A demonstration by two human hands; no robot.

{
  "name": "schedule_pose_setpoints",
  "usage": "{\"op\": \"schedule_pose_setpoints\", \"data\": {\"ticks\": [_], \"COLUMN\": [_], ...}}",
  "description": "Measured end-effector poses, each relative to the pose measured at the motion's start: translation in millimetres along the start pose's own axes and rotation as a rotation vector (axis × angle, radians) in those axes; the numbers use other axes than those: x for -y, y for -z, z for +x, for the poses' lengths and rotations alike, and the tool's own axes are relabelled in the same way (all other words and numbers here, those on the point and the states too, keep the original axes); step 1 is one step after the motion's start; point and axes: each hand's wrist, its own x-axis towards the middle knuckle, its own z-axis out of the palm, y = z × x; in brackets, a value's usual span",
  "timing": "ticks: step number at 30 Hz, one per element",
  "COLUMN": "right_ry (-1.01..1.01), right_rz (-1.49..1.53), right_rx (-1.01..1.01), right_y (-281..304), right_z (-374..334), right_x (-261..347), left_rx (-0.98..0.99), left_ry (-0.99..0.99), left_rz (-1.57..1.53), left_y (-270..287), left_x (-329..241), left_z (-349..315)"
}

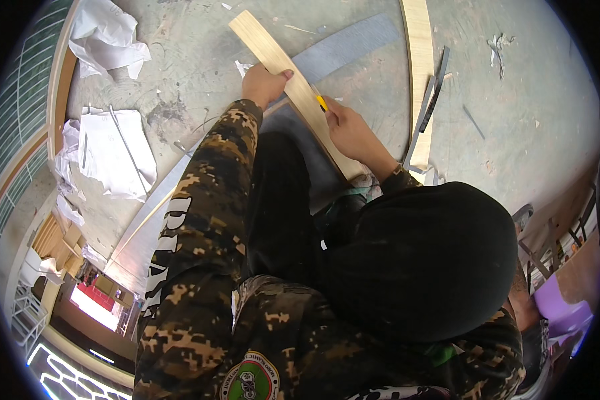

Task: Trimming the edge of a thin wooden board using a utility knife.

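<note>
A long, pale wooden board point(263, 45) slants across the middle, from the far side down toward my body. My left hand point(263, 85) is closed round its left edge, with the thumb lying on the top face. In my right hand point(351, 136) is a yellow utility knife point(322, 103), its tip against the board's right edge. The fingers wrap the handle and hide most of it. Beneath the board, a grey strip point(350, 45) lies on the floor and sticks out to the far right.
Another pale board point(418, 40) stands out on the right, with dark narrow strips point(430, 107) across it. Crumpled white paper point(107, 40) and flat white sheets point(117, 150) lie at left. Small scraps point(499, 50) dot the concrete floor. A large black cloth-covered shape point(433, 260) fills the near right.
</note>
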Motion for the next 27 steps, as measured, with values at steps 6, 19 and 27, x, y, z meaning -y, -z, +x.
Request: {"op": "schedule_pose_setpoints", "data": {"ticks": [6, 19, 27], "right_ry": [-0.071, 0.091, 0.058], "right_rz": [-0.007, 0.043, 0.026], "right_rx": [0.027, -0.095, -0.058], "right_y": [5, -12, -4], "right_z": [-21, 44, 46], "right_x": [5, 20, 30], "left_rx": [0.039, -0.038, -0.023], "left_ry": [-0.016, -0.017, 0.006], "left_rz": [-0.08, -0.027, 0.016], "left_y": [4, 1, 2], "left_x": [-12, -8, -6], "left_z": [-10, -6, -2]}}
